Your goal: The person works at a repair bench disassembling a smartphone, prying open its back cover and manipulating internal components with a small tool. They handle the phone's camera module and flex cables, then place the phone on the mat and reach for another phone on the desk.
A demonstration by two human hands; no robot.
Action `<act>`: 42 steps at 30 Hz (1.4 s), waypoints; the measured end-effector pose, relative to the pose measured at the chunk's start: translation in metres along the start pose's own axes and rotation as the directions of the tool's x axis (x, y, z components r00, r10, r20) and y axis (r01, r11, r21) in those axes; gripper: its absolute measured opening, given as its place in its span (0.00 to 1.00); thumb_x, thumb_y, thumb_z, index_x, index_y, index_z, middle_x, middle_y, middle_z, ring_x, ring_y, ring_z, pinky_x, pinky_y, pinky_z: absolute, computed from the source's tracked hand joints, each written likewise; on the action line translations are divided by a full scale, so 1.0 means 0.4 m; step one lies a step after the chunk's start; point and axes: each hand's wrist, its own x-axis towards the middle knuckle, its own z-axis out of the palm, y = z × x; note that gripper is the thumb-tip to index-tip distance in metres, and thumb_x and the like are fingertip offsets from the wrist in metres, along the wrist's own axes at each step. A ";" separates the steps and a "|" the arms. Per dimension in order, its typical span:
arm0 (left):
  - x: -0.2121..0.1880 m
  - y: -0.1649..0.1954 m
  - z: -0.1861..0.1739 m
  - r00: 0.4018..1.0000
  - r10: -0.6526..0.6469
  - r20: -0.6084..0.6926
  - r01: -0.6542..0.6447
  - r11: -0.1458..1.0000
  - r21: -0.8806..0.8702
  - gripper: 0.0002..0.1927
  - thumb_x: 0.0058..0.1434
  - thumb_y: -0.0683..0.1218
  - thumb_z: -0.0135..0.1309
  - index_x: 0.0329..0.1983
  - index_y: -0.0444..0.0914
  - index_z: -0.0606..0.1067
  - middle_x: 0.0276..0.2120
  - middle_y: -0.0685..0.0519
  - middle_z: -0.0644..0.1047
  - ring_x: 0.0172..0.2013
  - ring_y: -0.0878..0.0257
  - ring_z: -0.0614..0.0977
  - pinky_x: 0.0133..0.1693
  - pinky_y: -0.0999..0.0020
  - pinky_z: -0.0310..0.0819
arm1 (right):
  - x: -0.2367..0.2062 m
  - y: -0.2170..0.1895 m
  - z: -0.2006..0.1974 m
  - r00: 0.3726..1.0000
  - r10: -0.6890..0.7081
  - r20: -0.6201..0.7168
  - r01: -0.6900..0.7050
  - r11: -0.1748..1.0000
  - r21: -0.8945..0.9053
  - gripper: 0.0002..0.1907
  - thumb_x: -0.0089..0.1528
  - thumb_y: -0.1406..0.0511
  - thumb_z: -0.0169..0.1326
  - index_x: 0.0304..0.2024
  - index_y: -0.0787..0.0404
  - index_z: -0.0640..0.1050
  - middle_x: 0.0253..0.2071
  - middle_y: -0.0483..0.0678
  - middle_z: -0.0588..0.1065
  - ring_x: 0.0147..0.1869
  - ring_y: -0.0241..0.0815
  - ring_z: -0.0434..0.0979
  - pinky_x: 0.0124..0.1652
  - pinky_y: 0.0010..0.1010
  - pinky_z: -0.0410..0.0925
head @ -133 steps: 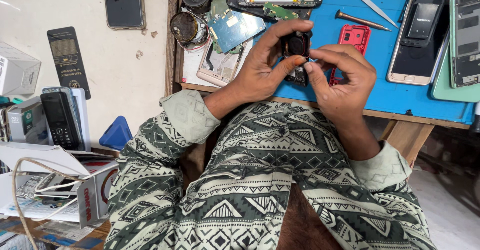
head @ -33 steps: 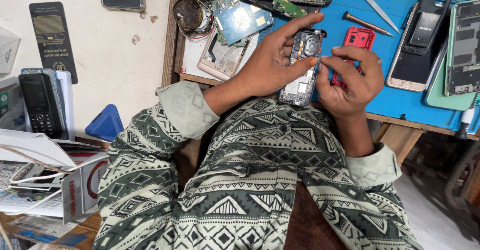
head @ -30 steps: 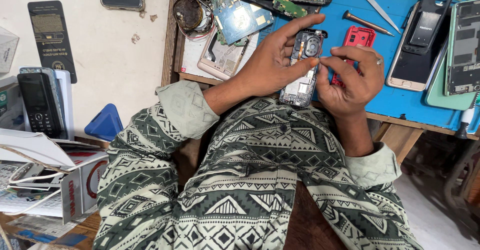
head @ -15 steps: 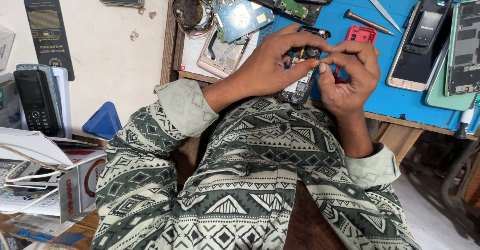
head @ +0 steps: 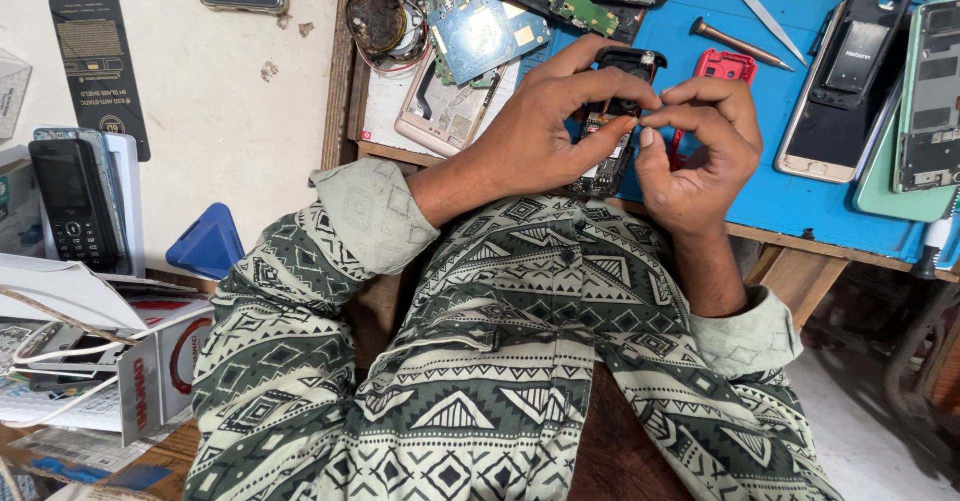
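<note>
The left hand (head: 545, 126) grips an opened black phone (head: 612, 121) over the blue surface (head: 800, 196), its inner board already exposed. The right hand (head: 700, 151) pinches closed at its middle, where something tiny is hidden. Loose parts remain beyond both hands, so reassembly looks unfinished.

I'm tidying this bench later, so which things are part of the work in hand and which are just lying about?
In hand:
opened phone, held by the left hand
right hand, fingers pinching at it

Lying about:
red phone frame
circuit board
tweezers
metal punch
keypad phone
blue mat
</note>
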 end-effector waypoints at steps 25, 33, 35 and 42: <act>-0.006 0.012 -0.004 0.997 0.081 0.013 -0.081 0.996 -0.026 0.27 0.75 0.41 0.61 0.71 0.48 0.63 0.60 0.53 0.73 0.57 0.59 0.81 0.56 0.69 0.80 | 0.001 0.008 -0.001 1.000 -0.003 -0.024 0.004 0.999 0.043 0.07 0.63 0.73 0.65 0.44 0.68 0.82 0.47 0.53 0.75 0.51 0.41 0.75 0.51 0.27 0.69; -0.005 -0.004 0.011 0.999 0.046 0.022 -0.046 0.999 0.006 0.14 0.71 0.43 0.61 0.58 0.44 0.77 0.56 0.49 0.72 0.51 0.59 0.82 0.51 0.67 0.81 | -0.003 0.004 -0.003 0.993 -0.099 -0.062 0.094 0.992 -0.085 0.05 0.62 0.72 0.65 0.39 0.67 0.82 0.47 0.52 0.74 0.46 0.41 0.74 0.44 0.27 0.69; -0.007 -0.006 0.014 0.999 0.035 0.023 -0.036 0.999 0.004 0.12 0.70 0.43 0.62 0.56 0.43 0.78 0.57 0.49 0.71 0.51 0.59 0.82 0.51 0.68 0.81 | -0.003 0.002 -0.002 0.990 -0.119 -0.072 0.111 0.989 -0.099 0.05 0.62 0.72 0.65 0.39 0.67 0.82 0.47 0.52 0.74 0.46 0.41 0.75 0.44 0.27 0.69; -0.010 -0.011 0.020 0.998 0.069 -0.014 -0.068 0.997 0.019 0.09 0.70 0.41 0.64 0.51 0.42 0.79 0.65 0.49 0.64 0.58 0.58 0.77 0.53 0.68 0.80 | 0.000 0.000 0.009 0.998 -0.015 -0.059 0.014 1.000 -0.005 0.04 0.63 0.73 0.63 0.41 0.68 0.81 0.45 0.53 0.75 0.47 0.41 0.76 0.47 0.27 0.70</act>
